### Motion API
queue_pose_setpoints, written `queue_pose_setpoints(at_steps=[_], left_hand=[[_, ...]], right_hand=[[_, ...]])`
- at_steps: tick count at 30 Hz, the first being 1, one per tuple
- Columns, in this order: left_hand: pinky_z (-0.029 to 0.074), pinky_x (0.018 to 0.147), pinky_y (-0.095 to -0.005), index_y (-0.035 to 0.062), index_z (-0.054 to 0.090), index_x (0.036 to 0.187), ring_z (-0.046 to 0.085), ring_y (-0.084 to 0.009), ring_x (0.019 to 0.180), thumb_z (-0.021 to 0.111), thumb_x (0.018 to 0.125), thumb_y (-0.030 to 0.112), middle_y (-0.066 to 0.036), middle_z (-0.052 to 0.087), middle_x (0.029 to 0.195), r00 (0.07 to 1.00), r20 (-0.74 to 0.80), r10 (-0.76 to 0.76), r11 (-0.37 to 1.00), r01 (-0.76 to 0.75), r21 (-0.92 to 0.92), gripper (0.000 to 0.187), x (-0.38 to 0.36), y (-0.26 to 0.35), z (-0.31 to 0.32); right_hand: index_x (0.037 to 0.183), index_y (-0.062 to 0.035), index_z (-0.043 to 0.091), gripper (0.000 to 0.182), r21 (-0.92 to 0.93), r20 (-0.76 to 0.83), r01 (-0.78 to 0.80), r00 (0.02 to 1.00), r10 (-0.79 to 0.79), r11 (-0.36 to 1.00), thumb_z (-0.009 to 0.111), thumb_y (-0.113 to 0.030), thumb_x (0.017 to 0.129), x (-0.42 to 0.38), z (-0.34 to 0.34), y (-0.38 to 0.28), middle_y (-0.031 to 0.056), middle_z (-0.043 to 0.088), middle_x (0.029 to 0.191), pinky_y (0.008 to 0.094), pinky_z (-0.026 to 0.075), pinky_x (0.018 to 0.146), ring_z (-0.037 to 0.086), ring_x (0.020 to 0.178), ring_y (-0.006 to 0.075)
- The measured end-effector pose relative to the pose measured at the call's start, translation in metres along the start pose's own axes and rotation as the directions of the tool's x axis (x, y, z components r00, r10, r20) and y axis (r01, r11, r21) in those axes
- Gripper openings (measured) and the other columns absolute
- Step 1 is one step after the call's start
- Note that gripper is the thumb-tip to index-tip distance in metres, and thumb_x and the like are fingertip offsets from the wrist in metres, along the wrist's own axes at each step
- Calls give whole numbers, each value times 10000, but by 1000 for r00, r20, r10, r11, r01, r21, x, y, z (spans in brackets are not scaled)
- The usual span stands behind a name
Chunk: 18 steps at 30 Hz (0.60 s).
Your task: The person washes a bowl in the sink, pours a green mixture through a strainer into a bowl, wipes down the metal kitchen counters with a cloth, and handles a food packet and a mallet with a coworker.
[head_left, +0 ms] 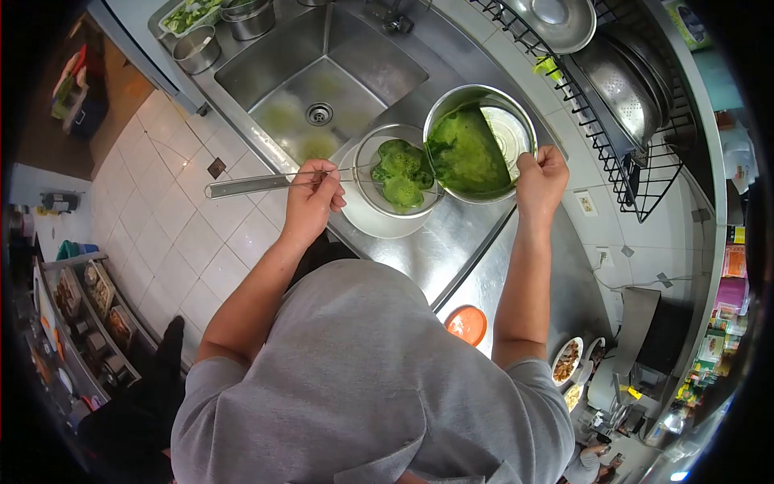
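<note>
The left hand (313, 202) grips a metal sieve (251, 185) of foamy green liquid (401, 179); the right hand (540, 185) grips a tilted round pot (508, 133), near the steel sink (278, 89).

Head camera: worn on the head, looking forward and steeply down.
Shirt (363, 363): nearest the lens, filling the bottom middle.
Hands: left hand (313, 198) and right hand (542, 184) farther off, either side of the middle.
Sink (302, 77): beyond them, seen from above.
Rack (598, 121): upper right, seen at a slant.
Floor (173, 218): at left, well below the lens.
Edges: bowed by a wide lens, dark at the corners.
</note>
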<state>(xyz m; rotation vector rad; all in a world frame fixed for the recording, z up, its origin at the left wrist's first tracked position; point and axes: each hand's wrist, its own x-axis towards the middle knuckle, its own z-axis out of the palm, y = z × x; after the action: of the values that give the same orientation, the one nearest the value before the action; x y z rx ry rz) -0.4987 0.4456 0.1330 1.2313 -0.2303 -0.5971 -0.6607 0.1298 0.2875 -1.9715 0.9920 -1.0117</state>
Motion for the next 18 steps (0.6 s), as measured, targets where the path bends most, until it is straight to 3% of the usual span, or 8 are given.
queue_pose_setpoints(at_steps=[7,9,13,18], left_hand=[[513,590,-263,86,589,1258,650,-114,669,693,1042,109,-35,671,837,1000,-10,-18,998,18,53,241,-4,5,-2],[508,578,-237,108,555,1303,623,-89,656,752,999,97,-30,646,868,1000,-19,-14,997,16,74,363,-4,4,-3],[517,594,-262,102,514,1375,644,-107,669,769,985,89,-20,659,858,999,-6,-34,998,34,48,466,-7,2,-8],[521,608,-259,82,459,1437,633,-98,669,801,943,48,-15,649,845,996,92,18,987,-33,156,602,-8,-15,-30]], right_hand=[[733,-77,432,240,16,7,37,999,-37,999,648,-5,808,3,2,7,-37,413,689,299,342,581,384,665,86],[732,-77,432,240,-4,5,48,999,-48,999,647,-5,809,3,3,7,-37,410,690,299,341,580,383,665,86],[732,-77,432,240,4,11,28,1000,-28,1000,648,-5,808,3,3,3,-39,408,689,297,338,577,379,661,83],[728,-75,425,242,-31,-2,36,999,-36,999,640,6,805,3,3,-1,-42,400,684,299,326,565,370,651,76]])
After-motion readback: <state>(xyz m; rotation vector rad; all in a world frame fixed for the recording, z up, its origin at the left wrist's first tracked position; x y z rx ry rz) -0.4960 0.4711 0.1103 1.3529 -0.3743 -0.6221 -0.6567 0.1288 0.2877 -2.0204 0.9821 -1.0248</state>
